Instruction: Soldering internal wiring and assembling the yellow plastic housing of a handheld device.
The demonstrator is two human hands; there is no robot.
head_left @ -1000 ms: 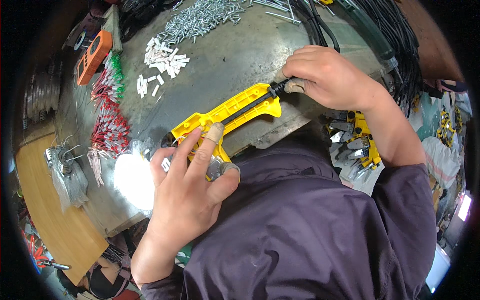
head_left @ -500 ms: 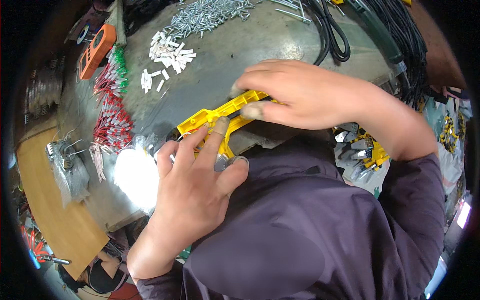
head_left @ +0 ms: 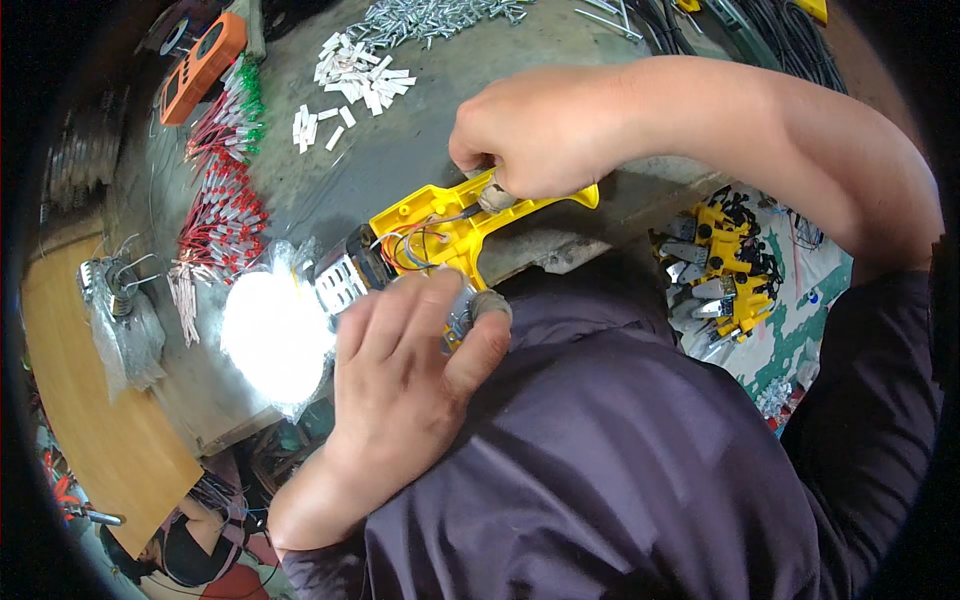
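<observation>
In the head view, we see the yellow handle shell [head_left: 463,243] just off centre toward twelve o'clock, its ribbed inside facing up, which presumably leaves the thin coloured wires [head_left: 405,243] within reach. Taking the shell as our clock's hub, our left hand [head_left: 410,350] sits at seven o'clock, holding the shell's near branch, fingers together and thumb apart along its side, seemingly to steady it. Our right hand [head_left: 550,125], at one o'clock, is curled narrow over the shell, its covered thumb at the inner channel; the palm hides whether it pinches anything, so we cannot tell. A slotted metal guard [head_left: 340,287] projects at eight o'clock, beyond our left fingers.

Loose screws [head_left: 430,22] lie toward twelve, white sleeves [head_left: 365,75] at eleven, red-tipped lamps [head_left: 222,215] at nine and an orange meter [head_left: 203,68] at ten; we judge them sorted by kind for easy picking. Yellow assemblies [head_left: 732,265] cluster at three o'clock.
</observation>
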